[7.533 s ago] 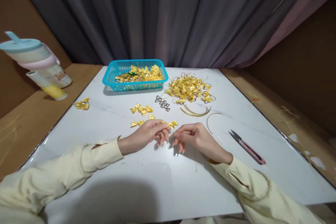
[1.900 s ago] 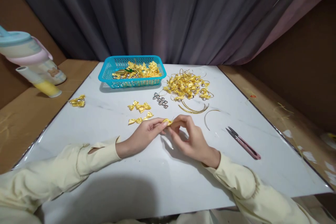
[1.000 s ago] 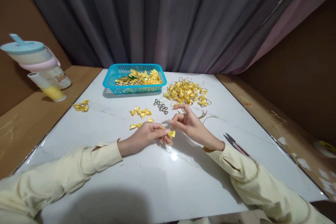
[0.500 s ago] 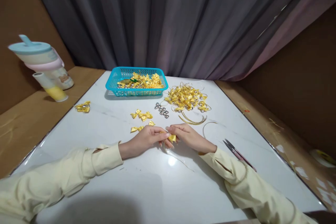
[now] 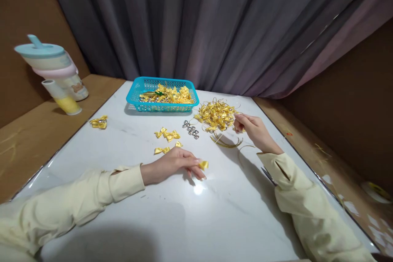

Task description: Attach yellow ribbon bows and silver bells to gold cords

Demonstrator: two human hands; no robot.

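Observation:
My left hand pinches a small yellow satin bow between thumb and fingers, a little above the white tabletop. My right hand is raised to the right of a pile of yellow bows with gold cords. Its fingers are closed, and what they hold, if anything, cannot be made out. Several loose yellow bows lie beyond my left hand. A cluster of silver heart-shaped beads sits between them and the pile. Below my right hand are curved gold cords.
A turquoise basket with bows and beads stands at the back. More bows lie near the left edge. Scissors are partly hidden by my right sleeve. A lidded tumbler and a yellow-and-white roll stand at left.
My right hand has left the bow and moved up and right, beside the pile. My left hand keeps hold of the bow. The thin cord hanging below my hands is no longer visible there.

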